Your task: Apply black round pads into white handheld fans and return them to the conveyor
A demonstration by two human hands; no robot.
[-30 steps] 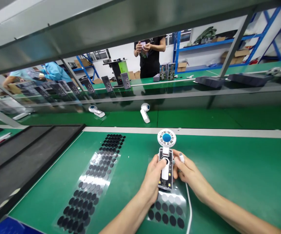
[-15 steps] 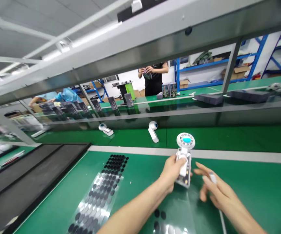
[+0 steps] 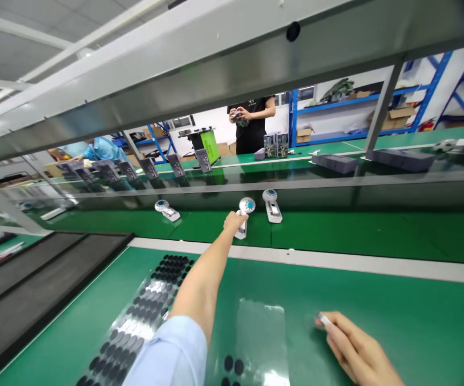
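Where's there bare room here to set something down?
Bare room: the green worktop between the pale rail and the right hand, and the green strip right of the rightmost white device. Crowded: the worktop's left side, under the black-dot sheet, and the strip around the left hand.

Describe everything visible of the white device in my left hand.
The white device has a round head with a blue centre and a plastic-looking handle. It is at the far green strip, head away from you, between two similar devices. Your left hand holds it near the neck, hiding part of the handle. Whether it rests on the strip is unclear.
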